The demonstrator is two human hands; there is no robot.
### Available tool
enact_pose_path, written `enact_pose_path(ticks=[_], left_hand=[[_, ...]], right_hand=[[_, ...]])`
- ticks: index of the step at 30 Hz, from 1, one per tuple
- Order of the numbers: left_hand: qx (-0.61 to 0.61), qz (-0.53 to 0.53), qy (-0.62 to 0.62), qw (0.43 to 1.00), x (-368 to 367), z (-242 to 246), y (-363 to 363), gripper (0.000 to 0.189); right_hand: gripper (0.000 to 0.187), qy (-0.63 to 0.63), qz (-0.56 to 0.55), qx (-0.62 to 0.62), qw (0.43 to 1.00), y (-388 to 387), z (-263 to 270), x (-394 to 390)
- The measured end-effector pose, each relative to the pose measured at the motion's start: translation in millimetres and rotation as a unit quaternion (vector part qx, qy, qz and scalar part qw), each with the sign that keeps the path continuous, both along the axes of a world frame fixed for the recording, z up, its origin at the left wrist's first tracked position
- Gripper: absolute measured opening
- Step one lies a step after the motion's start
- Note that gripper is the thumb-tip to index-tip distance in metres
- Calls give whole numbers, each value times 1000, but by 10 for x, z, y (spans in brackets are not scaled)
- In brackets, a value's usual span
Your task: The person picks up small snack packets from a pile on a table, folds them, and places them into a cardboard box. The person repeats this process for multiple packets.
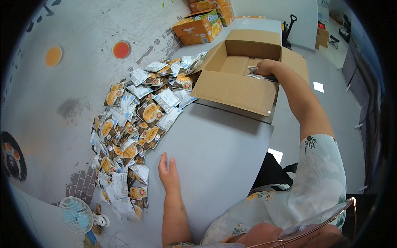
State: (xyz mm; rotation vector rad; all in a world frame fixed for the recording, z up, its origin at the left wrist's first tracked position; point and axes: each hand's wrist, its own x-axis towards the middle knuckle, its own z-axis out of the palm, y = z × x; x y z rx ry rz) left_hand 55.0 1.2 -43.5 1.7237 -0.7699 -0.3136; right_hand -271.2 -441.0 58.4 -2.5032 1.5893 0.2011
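Observation:
My right hand (267,68) reaches inside a large open cardboard box (235,93) and grips some foil packets (252,70) near the box's right wall. How many it holds is hidden by the hand. The box stands at the table's far end with its flaps folded outward. My left hand (169,172) rests by the table top, fingers slightly apart, holding nothing. Just left of it spreads a long heap of brown, orange and white foil packets (152,113), piled against the wall and reaching to the box's left side.
Behind the box, orange printed cartons (198,28) are stacked by the wall. A small white fan (76,214) with blue blades stands at the lower left. The grey table (211,148) ends on the right above a tiled floor (328,102). A black-handled object (291,26) stands beyond the box.

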Motion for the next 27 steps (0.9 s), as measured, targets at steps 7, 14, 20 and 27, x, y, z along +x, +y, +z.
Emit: enact_pose_path(ticks=[7,14,20,27], left_hand=[[0,9,6,1000,21,-16,14,41],[-3,-10,-39,999,18,-35,-7,43],[7,-3,-47,999,-6,-8,23,42],[20,1,-21,1000,-97,139,-5,41]], right_hand=[[69,-75,-24,51,996,49,167,40],[70,-108,-65,105,987,-223,49,-48],[74,-4,-26,108,994,5,230,104],[86,10,0,136,991,126,246,6]])
